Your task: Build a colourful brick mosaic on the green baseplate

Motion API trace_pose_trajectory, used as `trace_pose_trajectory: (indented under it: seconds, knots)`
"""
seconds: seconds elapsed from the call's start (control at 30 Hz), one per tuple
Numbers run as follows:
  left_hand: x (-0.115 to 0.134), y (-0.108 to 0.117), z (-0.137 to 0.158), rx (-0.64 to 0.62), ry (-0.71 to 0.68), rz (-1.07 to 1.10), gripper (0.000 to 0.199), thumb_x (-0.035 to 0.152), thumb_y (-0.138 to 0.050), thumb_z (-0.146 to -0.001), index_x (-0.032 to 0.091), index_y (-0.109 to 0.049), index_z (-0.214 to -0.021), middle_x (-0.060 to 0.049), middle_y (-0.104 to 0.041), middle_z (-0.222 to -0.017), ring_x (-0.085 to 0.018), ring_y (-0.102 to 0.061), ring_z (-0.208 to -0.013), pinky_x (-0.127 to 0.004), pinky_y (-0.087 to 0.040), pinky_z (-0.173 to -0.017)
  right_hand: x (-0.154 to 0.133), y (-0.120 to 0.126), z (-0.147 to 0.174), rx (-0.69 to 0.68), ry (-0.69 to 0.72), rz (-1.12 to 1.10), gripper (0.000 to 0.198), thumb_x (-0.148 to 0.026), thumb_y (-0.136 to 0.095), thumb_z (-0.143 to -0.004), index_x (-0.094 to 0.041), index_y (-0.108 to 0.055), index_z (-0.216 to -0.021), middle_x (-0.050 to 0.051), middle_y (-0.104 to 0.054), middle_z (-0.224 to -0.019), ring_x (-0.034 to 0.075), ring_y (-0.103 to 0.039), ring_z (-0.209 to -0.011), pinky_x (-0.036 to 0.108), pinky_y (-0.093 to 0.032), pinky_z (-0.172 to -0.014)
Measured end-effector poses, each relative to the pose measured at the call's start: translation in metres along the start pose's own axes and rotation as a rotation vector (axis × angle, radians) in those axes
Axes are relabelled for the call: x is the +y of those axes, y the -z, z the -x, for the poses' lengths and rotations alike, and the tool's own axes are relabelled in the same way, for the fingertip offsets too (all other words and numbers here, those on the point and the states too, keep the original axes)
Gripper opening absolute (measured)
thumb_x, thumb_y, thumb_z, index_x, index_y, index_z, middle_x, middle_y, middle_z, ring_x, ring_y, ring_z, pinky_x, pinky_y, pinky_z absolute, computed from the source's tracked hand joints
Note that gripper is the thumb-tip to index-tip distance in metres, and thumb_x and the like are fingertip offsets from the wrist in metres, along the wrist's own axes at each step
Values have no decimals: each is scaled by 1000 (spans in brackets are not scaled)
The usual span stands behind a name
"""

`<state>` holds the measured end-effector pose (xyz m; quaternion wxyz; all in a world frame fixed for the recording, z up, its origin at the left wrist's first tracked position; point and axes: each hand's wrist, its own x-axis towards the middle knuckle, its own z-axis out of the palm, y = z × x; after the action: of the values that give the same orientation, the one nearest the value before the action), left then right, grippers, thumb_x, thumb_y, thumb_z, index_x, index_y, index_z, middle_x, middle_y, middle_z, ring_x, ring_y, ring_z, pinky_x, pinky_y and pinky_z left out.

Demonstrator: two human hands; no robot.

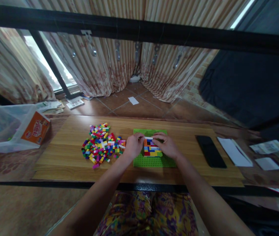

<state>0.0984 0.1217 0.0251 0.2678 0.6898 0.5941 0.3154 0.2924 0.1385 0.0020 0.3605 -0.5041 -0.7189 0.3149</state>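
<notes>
A green studded baseplate (141,162) lies on the wooden board, and a multicoloured block of building bricks (151,150) stands on it. At the far edge of that block is a white brick (148,138). My left hand (135,145) pinches its left end, thumb and fingers close together. From the other side my right hand (166,144) has its fingertips at the white brick's right end. Whether the white brick is seated on the block or just above it I cannot tell. Left of my left hand spreads a pile of loose bricks (102,146) in many colours.
A black phone (210,151) lies to the right on the wooden board (63,154), with white paper (235,152) beyond it. At the far left sits a clear plastic bin (4,127) with an orange label. A dark metal bar (139,26) crosses above the far side.
</notes>
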Motion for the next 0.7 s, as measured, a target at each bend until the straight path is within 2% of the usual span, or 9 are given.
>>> trace_pose_trajectory:
  seconds: [0.27,0.53,0.7]
  knots:
    - [2,-1,1,20,-31,-34,19,15,-51,-88,19,-70,-87,-4,-73,-91,-16,-66,-84,-25,-49,-81,-8,-3,-4,-10,-18,9,25,-41,-56,-86,-23,-73,-85,6,-69,-92,19,-62,-94,35,-46,-89]
    - [2,0,-2,-9,6,34,18,18,-54,-86,20,-72,-84,-3,-74,-86,-16,-67,-80,-25,-49,-77,-1,-5,-6,34,-124,-110,23,-43,-62,-79,-23,-73,-77,4,-70,-87,19,-63,-88,34,-47,-84]
    - [0,1,-5,-17,15,60,18,18,-56,-85,19,-74,-84,-4,-75,-86,-17,-67,-81,-26,-49,-77,1,-8,-7,61,-150,-218,21,-42,-67,-75,-23,-74,-80,3,-71,-88,19,-64,-88,34,-47,-85]
